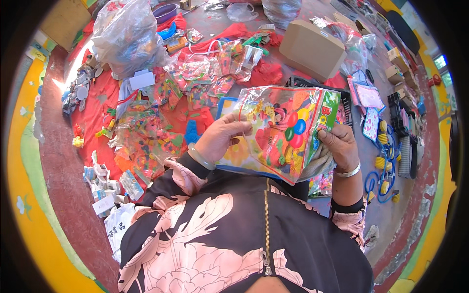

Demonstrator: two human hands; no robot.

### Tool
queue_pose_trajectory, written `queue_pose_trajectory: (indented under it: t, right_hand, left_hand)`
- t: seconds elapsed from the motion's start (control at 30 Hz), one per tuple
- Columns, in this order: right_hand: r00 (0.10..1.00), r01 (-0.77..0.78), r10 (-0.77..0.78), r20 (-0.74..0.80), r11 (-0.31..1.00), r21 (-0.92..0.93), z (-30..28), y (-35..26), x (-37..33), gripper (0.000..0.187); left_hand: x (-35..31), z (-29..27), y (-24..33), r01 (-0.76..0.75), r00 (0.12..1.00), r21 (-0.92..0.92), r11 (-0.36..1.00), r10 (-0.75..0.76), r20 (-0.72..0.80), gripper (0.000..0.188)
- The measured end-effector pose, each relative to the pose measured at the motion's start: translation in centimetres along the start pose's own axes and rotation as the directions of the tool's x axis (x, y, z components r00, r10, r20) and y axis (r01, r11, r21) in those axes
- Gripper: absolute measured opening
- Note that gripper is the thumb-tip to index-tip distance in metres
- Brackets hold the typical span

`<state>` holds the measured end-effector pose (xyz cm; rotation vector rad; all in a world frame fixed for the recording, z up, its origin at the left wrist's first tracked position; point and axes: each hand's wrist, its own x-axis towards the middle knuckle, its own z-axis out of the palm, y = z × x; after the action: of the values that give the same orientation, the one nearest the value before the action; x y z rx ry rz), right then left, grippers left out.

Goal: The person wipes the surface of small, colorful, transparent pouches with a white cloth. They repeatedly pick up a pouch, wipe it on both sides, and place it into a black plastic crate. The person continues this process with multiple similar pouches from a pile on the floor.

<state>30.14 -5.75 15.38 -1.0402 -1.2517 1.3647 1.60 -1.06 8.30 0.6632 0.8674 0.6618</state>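
In front of my body I hold up a clear plastic bag (288, 134) with red edge lines, printed balloons and a green header strip. Colourful small pieces show through it. My left hand (220, 139) pinches the bag's left edge between thumb and fingers. At the other side my right hand (341, 149) grips the green strip, thumb on top. Beneath the bag, a blue-edged sheet or board (227, 155) with a pale yellow pattern is partly covered. Some grey cloth or rope (318, 163) shows below the bag near my right hand; its kind is unclear.
Many filled clear packets (195, 73) lie over red sheeting ahead and at left. A large stuffed plastic bag (128, 36) stands far left, a brown cardboard box (312, 49) far right. White small boxes (105, 188) sit at left; blue hose with yellow rings (386, 166) lies right.
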Motion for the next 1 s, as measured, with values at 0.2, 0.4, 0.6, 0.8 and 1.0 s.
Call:
queue_pose_trajectory:
  t: [0.2,0.4,0.6,0.8,1.0]
  right_hand:
    - [0.996,0.075,-0.073,0.043,0.996,-0.041,0.8,-1.4,-0.9,0.011]
    - [0.992,-0.104,0.104,-0.070,0.995,0.006,-2.2,-0.5,-0.4,0.009]
    - [0.972,-0.220,0.212,-0.101,0.973,-0.076,-2.6,1.3,0.7,0.015]
    - [0.977,-0.208,0.201,-0.067,0.970,-0.128,-2.6,2.3,1.6,0.016]
    - [0.970,-0.240,0.231,-0.078,0.963,-0.124,-3.0,3.6,2.2,0.016]
  left_hand:
    - [0.7,-1.1,-1.6,-0.003,0.998,-0.051,0.999,0.006,0.060,0.027]
    - [-0.5,-3.0,0.4,-0.023,0.977,-0.051,0.998,0.034,0.211,0.030]
    - [-1.0,-5.9,1.3,-0.081,0.972,0.088,0.993,0.059,0.228,0.025]
    - [-1.7,-5.4,1.2,-0.009,0.998,0.102,0.995,0.003,0.060,0.013]
    - [-2.2,-5.4,1.1,-0.095,0.995,0.197,0.976,0.100,-0.015,0.009]
